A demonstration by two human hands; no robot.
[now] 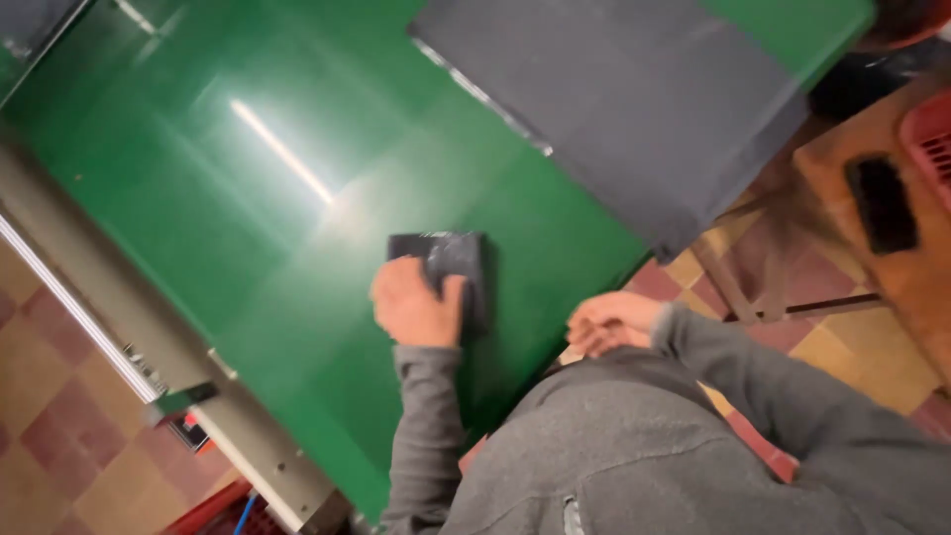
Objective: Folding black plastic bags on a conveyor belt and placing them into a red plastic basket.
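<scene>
My left hand lies on a small dark square packet with a glossy wrap, which rests on the shiny green table top. The thumb reaches along the packet's right side. Off the table's near edge, my right hand is held close to my grey sweatshirt with its fingers curled; nothing shows in it. The picture is blurred.
A large dark grey sheet covers the table's far right part. A metal rail runs along the table's left side. To the right stands a wooden bench with a black brush and a red crate. Checkered tile floor below.
</scene>
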